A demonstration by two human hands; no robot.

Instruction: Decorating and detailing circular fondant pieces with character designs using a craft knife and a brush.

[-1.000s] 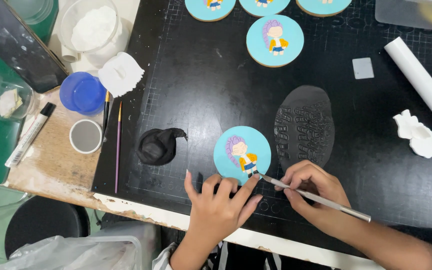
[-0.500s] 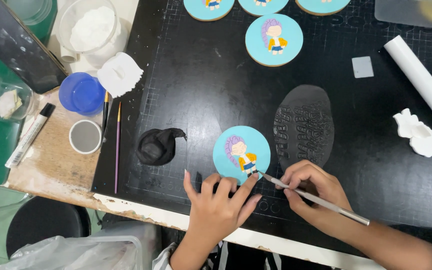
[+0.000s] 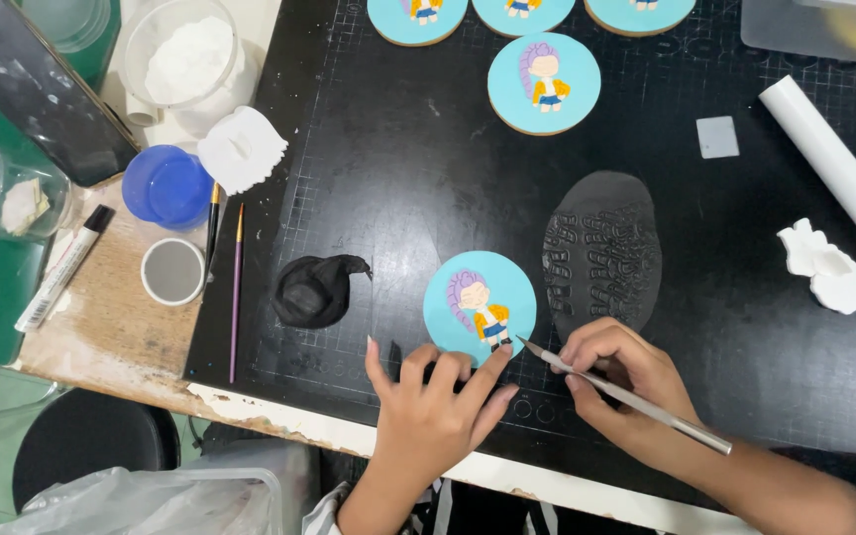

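Observation:
A round light-blue cookie [image 3: 478,305] with a purple-haired figure lies on the black cutting mat [image 3: 418,188]. My left hand [image 3: 435,401] rests just below it, fingertips touching its near edge. My right hand [image 3: 626,391] grips a thin silver tool [image 3: 626,396] like a pen, with the tip at the figure's feet on the cookie's lower right edge. A flat rolled sheet of black fondant [image 3: 601,253] with an embossed pattern lies just right of the cookie, above my right hand.
A black fondant lump [image 3: 317,290] sits left of the cookie. More decorated blue cookies [image 3: 544,82] lie at the top. A white rolling pin [image 3: 834,168] and white fondant piece [image 3: 824,266] are at right. Blue lid [image 3: 165,186], small cup [image 3: 172,270], brushes [image 3: 237,287] and marker [image 3: 61,267] lie left.

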